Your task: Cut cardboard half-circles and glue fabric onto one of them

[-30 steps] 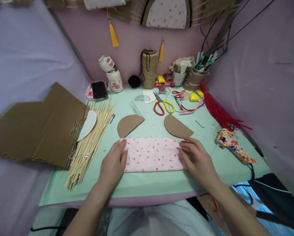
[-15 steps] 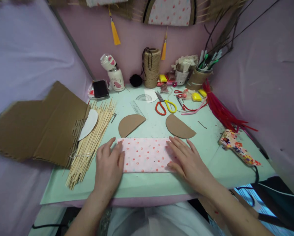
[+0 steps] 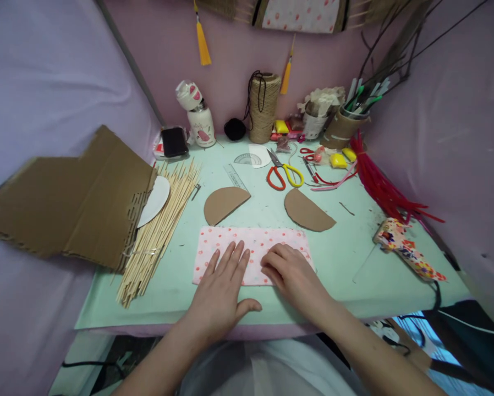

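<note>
A pink cloth strip with red dots lies flat near the front of the pale green table. My left hand rests open on the cloth's near middle, fingers stretched flat and pointing away from me. My right hand lies beside it on the cloth's right half, fingers flat and pointing left, almost touching the left fingertips. Neither hand holds anything. Beyond the cloth lie two brown cardboard half-discs, one on the left and one on the right.
A bundle of bamboo skewers and a large corrugated cardboard sheet fill the left side. Scissors, a ruler, a twine spool, a pen cup and red strips sit behind; a patterned glue gun lies right.
Both hands slid inward from the cloth's two ends to its middle, smoothing it. The view has tilted slightly downward.
</note>
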Tool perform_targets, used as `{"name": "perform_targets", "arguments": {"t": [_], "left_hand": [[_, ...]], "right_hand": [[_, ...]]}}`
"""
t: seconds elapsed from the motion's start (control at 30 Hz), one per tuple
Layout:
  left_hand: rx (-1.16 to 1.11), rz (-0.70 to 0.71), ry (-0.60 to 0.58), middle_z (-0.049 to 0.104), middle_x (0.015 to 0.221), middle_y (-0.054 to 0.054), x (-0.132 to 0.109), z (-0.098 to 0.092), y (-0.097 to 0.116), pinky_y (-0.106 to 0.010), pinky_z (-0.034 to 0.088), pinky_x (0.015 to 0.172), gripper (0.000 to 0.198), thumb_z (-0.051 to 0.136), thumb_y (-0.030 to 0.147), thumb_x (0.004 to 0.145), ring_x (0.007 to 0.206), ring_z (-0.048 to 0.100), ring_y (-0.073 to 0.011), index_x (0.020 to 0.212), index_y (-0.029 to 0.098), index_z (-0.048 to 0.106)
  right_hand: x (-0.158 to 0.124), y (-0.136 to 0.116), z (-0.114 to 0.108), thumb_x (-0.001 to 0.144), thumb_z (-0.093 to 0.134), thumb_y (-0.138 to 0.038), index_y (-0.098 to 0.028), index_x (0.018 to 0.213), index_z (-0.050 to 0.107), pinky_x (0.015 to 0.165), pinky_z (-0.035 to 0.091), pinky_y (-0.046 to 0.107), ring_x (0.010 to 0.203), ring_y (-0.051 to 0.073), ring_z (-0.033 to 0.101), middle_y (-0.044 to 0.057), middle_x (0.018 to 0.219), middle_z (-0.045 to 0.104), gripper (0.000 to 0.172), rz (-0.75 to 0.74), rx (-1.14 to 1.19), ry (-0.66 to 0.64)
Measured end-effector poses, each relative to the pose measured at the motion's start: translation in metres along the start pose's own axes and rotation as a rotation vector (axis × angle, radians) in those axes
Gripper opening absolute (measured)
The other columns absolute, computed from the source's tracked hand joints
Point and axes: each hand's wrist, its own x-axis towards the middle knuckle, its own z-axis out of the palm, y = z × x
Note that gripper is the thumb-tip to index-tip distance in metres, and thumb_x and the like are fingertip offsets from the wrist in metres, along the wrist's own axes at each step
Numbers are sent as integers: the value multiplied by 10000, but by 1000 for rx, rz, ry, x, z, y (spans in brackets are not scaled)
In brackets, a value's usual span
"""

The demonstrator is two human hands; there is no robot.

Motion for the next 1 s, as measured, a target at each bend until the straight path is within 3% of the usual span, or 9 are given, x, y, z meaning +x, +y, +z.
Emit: {"name": "perform_targets", "arguments": {"t": [0.17, 0.37, 0.53, 0.7, 0.83, 0.93, 1.0], "left_hand": [[-58, -11, -18, 221, 1563, -142, 2, -3, 0, -522, 196, 1150, 874, 437, 675, 835, 1452, 150, -300, 1500, 173, 175], [-138, -55, -9, 280, 1547, -131, 4, -7, -2, -506, 229, 1151, 698, 525, 503, 880, 1441, 210, -270, 1457, 196, 279], [-170, -55, -9, 304, 1537, -140, 3, -9, -2, -517, 245, 1150, 654, 564, 450, 871, 1438, 221, -267, 1419, 175, 336], [-208, -53, 36, 384, 1497, -136, 3, -13, -4, -514, 291, 1137, 472, 569, 360, 884, 1403, 314, -262, 1303, 175, 455], [-236, -5, 95, 474, 1437, -109, 1, -16, -11, -489, 355, 1108, 172, 505, 272, 922, 1365, 382, -261, 1043, 184, 588], [-254, -18, 149, 552, 1364, -88, 2, -14, -13, -496, 358, 1105, 180, 437, 237, 949, 1331, 431, -253, 947, 186, 610], [-270, -92, 187, 571, 1341, -89, 7, -10, -5, -540, 329, 1111, 229, 392, 210, 958, 1321, 443, -257, 918, 182, 616]], "right_hand": [[-1, -5, 0, 913, 444, -139, -191, 790, 554, 691, 408, 332, 775, 195, 539, 54, 829, 589, 174, 19, -15, 31], [-7, 5, -5, 935, 415, -176, -209, 841, 500, 691, 443, 296, 735, 162, 544, 18, 803, 582, 131, 149, 346, 128], [-5, 5, -8, 912, 481, -152, -213, 857, 554, 775, 432, 334, 819, 182, 560, 20, 847, 616, 110, 43, 272, 11], [-11, 7, -21, 961, 383, -200, -208, 843, 520, 675, 448, 299, 709, 161, 554, 21, 786, 602, 181, 169, 319, 127], [-19, 10, -30, 900, 561, -314, -208, 946, 577, 751, 487, 354, 873, 217, 588, 73, 935, 644, 117, 10, 171, 9], [-22, 12, -25, 861, 622, -266, -230, 1029, 618, 866, 484, 430, 1049, 257, 579, 96, 1106, 645, 171, -113, 80, -28], [-24, 14, -26, 911, 523, -206, -235, 974, 647, 860, 499, 429, 1012, 237, 607, 89, 1070, 667, 141, -123, 64, 10]]}}
